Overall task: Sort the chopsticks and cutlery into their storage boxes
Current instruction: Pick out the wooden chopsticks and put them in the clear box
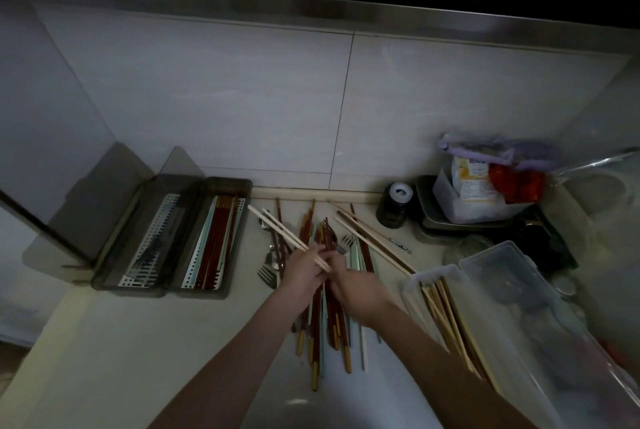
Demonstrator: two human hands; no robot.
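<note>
Two pale chopsticks (277, 226) were gripped in the left hand (304, 274), fingers curled round them, tips angled toward the grey storage box (211, 238). The right hand (358, 288) was curled over the loose pile (325, 317) on the bench (138, 342); its grasp could not be made out, fingers being hidden.

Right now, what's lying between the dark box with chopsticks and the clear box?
In the head view, between the dark box and the clear box lies the chopstick pile with forks, under both hands.
</note>
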